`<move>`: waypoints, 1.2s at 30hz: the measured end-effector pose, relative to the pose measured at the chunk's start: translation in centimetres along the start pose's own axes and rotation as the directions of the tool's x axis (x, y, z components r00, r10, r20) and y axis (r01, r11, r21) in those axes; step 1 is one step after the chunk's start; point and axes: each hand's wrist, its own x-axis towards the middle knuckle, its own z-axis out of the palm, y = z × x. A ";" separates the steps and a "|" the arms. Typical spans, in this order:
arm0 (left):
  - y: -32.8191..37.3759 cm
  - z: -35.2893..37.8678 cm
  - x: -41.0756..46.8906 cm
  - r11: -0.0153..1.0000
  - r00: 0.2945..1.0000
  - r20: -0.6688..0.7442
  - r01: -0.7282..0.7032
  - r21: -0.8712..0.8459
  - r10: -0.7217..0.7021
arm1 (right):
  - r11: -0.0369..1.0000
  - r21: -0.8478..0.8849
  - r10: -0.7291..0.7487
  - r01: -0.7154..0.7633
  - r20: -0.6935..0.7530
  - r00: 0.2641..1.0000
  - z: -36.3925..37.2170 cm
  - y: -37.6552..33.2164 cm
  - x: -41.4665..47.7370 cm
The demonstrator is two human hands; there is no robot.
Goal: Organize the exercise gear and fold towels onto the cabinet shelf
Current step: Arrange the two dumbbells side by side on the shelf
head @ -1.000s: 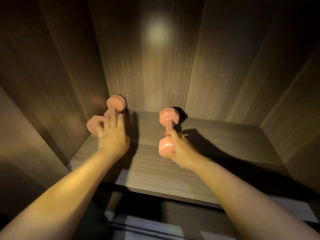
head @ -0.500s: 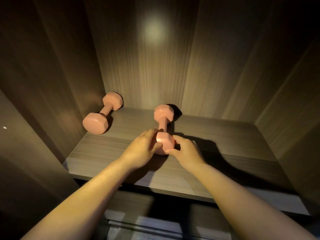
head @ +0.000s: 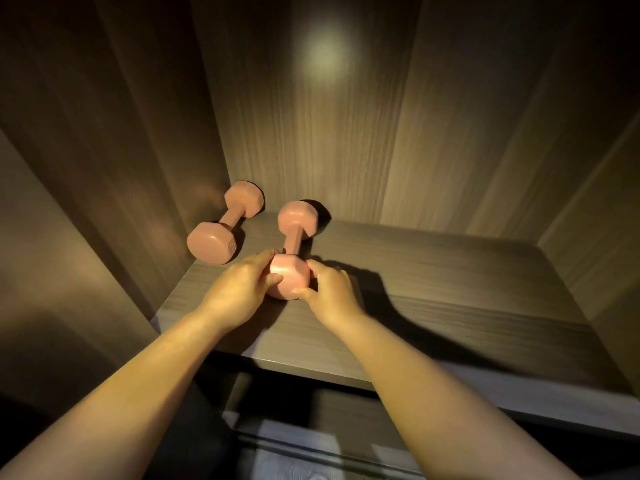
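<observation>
Centre frame: the near head of a pink dumbbell (head: 293, 242) on the shelf (head: 450, 306) is clamped in the grip of left hand (head: 239, 289) and right hand (head: 332, 294); a second dumbbell (head: 225, 226) is seen upper left.

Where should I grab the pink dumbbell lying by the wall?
Probably the thin bar between the fat ends of that pink hexagon-ended dumbbell, reaching from above and the right: the brown wooden cabinet wall sits close on its left, and the ends look wide for one hand.
</observation>
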 end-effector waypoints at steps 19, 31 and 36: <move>-1.1 1.0 2.5 0.833 0.998 -0.064 0.031 0.553 0.006 | 0.811 -0.577 0.023 0.095 0.194 0.981 -0.6 6.1 -2.5; -2.8 1.0 3.7 0.870 0.996 -0.062 0.085 0.486 -0.063 | 0.804 -0.586 -0.015 0.103 0.153 0.988 -0.1 7.2 -2.2; -2.4 1.2 4.5 0.888 0.993 -0.073 0.116 0.445 -0.093 | 0.799 -0.592 -0.026 0.107 0.145 0.989 0.1 7.6 -2.1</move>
